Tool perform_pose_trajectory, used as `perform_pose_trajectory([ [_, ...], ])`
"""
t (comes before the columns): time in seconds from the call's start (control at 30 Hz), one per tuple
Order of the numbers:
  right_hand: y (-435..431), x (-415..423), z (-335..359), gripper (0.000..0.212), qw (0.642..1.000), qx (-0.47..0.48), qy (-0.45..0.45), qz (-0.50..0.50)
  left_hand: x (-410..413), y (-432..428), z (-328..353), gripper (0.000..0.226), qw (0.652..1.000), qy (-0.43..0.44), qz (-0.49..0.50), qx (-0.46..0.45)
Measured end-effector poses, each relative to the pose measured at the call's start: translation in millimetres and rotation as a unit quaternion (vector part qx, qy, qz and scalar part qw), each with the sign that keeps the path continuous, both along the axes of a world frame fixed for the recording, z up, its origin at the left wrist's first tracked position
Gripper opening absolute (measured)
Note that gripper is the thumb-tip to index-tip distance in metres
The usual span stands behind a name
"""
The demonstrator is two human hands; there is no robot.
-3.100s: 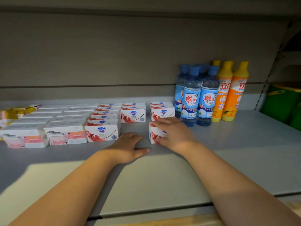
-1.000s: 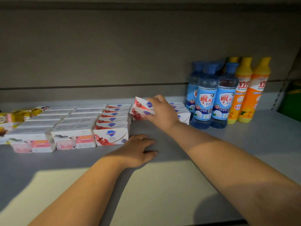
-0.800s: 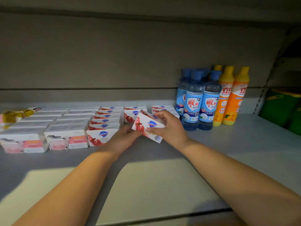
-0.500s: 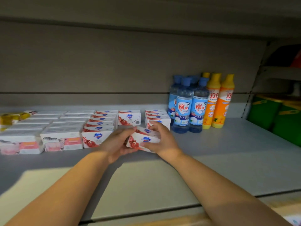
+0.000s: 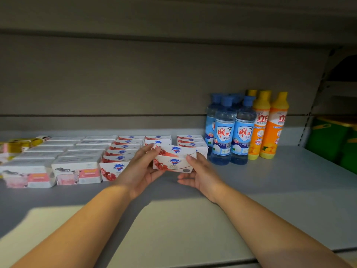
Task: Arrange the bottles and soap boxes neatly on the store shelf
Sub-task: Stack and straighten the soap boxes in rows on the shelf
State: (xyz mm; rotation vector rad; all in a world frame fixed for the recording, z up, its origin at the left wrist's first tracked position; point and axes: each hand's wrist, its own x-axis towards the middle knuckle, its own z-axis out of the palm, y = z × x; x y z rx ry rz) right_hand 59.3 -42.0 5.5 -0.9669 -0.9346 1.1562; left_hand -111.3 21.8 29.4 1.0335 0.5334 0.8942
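The left hand (image 5: 140,171) and right hand (image 5: 201,176) are apart, each clamped on one end of a red-and-white soap box (image 5: 172,164), with the thumbs low at its front edge. The box hangs level, logo face forward, just left of the blue bottles (image 5: 224,132) and nearer the front of the shelf (image 5: 270,190) than they are. Whether it touches the shelf I cannot tell. Further left of the bottles, a full file of matching boxes (image 5: 117,167) reaches well forward. Behind the held box, the short file (image 5: 158,139) left of the bottles has room in front. To do this well, I judge: keep the box square, lower it flat before the short file, slide it back until it meets the box behind, then draw the fingers out sideways without nudging the neighbours. Orange bottles (image 5: 270,124) stand right of the blue ones.
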Motion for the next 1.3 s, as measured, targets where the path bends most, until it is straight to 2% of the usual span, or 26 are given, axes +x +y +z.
perform_pose_trajectory([
  [0.07,3.4,4.7,-4.0,0.022,0.998,0.049,-0.02,-0.014,0.6,0.1,-1.3,0.072,0.999,0.038,0.0,-0.033],
  [0.17,3.7,11.0,-8.6,0.047,0.97,0.142,-0.183,-0.077,0.2,-0.5,-0.9,0.069,0.993,0.059,-0.045,-0.09],
  [0.23,3.1,11.7,-8.7,0.054,0.934,0.201,-0.281,-0.086,-1.7,0.0,0.2,0.06,0.992,0.019,-0.072,-0.107],
  [0.33,2.1,13.2,-6.0,0.053,0.85,0.299,-0.42,-0.107,-3.4,-2.2,0.7,0.049,0.992,-0.023,-0.066,-0.103],
  [0.37,2.1,13.2,-5.3,0.058,0.845,0.307,-0.426,-0.096,-3.5,-3.2,0.7,0.047,0.994,-0.026,-0.063,-0.084],
  [0.4,1.1,11.5,-3.4,0.068,0.867,0.288,-0.398,-0.076,-3.3,-4.8,1.2,0.045,0.996,-0.026,-0.062,-0.058],
  [0.47,-1.5,8.7,-1.1,0.076,0.938,0.212,-0.272,-0.042,-2.1,-7.9,2.1,0.041,0.998,-0.02,-0.054,-0.011],
  [0.5,-2.3,7.5,0.0,0.069,0.964,0.173,-0.2,-0.035,-1.3,-9.2,2.6,0.04,0.999,-0.016,-0.046,0.005],
  [0.57,-2.3,9.1,1.3,0.05,0.991,0.077,-0.108,0.005,0.8,-11.3,2.2,0.041,0.999,-0.003,-0.035,0.031],
  [0.7,-0.7,11.9,3.6,0.068,0.994,-0.006,-0.038,0.106,0.8,-11.5,0.9,0.039,0.997,0.024,-0.019,0.068],
  [0.77,-0.7,10.4,6.1,0.06,0.994,-0.022,0.015,0.105,-0.4,-10.2,0.8,0.04,0.996,0.041,-0.005,0.083],
  [0.87,-1.0,10.4,6.8,0.035,0.994,-0.009,0.066,0.085,1.7,-11.2,1.3,0.046,0.997,0.049,-0.022,0.057],
  [0.93,-1.8,11.7,5.2,0.018,0.997,0.031,0.038,0.067,2.9,-11.6,2.0,0.05,0.998,0.04,-0.045,0.015],
  [1.0,-2.9,13.3,2.0,0.03,0.995,0.066,-0.058,0.042,1.7,-9.6,3.3,0.051,0.998,0.019,-0.056,-0.018],
  [1.1,-4.9,11.4,-0.3,0.04,0.969,0.114,-0.219,-0.016,-2.1,-5.6,3.8,0.043,0.996,-0.004,-0.053,-0.065],
  [1.23,-4.8,6.9,-4.5,0.047,0.91,0.213,-0.349,-0.062,-6.4,-2.2,2.1,0.035,0.996,-0.002,-0.02,-0.089],
  [1.3,-3.3,8.8,-3.9,0.059,0.907,0.213,-0.358,-0.06,-7.0,-0.7,2.4,0.03,0.997,-0.006,-0.024,-0.069],
])
